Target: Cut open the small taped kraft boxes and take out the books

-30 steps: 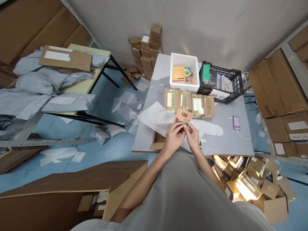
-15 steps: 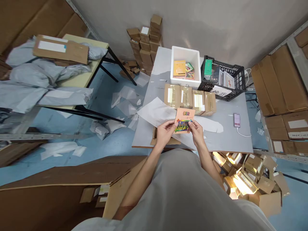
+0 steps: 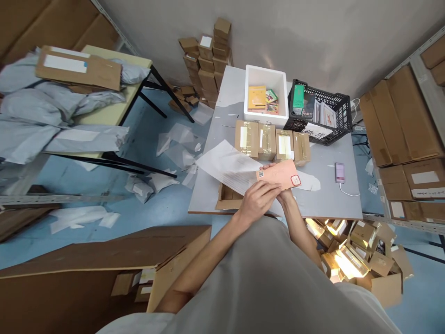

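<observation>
A thin salmon-pink booklet [image 3: 278, 175] is held over the near side of the grey table, its plain back with a small barcode and a red-framed mark facing up. My left hand [image 3: 257, 200] is closed at its near left edge, fingers lying together over the cover. From underneath, my right hand [image 3: 285, 196] supports it, with fingertips showing past the far edge; the palm is hidden by the booklet. Below and to the left, a white paper sheet [image 3: 222, 160] partly covers an opened cardboard box [image 3: 230, 197].
Several taped small boxes [image 3: 246, 139] stand in a row beyond my hands. Behind them are a white foam box [image 3: 267, 119] with booklets and a black crate [image 3: 344, 113] with books. A charging phone [image 3: 340, 172] lies on the right. Cartons [image 3: 378, 264] are piled below the table.
The booklet has been turned over from its picture cover to its plain back and tilted. My left hand has moved right across it, and my right hand has slid beneath it.
</observation>
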`<action>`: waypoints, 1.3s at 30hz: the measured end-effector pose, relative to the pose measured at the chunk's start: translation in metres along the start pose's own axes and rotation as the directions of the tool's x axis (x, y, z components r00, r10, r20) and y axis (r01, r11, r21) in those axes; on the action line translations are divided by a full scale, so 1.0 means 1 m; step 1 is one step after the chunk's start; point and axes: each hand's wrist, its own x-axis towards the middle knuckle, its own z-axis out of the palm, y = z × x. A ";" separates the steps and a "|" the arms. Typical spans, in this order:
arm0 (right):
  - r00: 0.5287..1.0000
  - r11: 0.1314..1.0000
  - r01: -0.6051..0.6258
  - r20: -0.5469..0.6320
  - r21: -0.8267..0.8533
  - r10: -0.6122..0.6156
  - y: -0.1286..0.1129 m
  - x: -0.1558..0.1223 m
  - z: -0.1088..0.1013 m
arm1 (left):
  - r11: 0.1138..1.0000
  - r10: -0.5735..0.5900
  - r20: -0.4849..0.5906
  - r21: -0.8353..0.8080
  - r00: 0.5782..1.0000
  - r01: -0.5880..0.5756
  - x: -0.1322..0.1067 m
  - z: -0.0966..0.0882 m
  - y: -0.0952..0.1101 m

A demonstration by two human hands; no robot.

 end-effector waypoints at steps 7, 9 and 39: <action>0.988 0.970 -0.017 -0.155 -0.244 -0.022 -0.002 -0.009 -0.018 | 0.823 -0.527 -0.289 -0.410 0.799 0.394 0.010 -0.022 -0.034; 0.985 0.957 0.005 -0.162 -0.290 -0.055 -0.003 -0.011 -0.018 | 0.721 -0.620 -0.255 -0.559 0.742 0.410 0.013 -0.027 -0.056; 0.979 0.844 -0.132 -0.201 -0.521 0.029 0.055 -0.010 -0.042 | 0.279 -0.683 0.468 -0.543 0.561 0.792 -0.026 -0.037 -0.127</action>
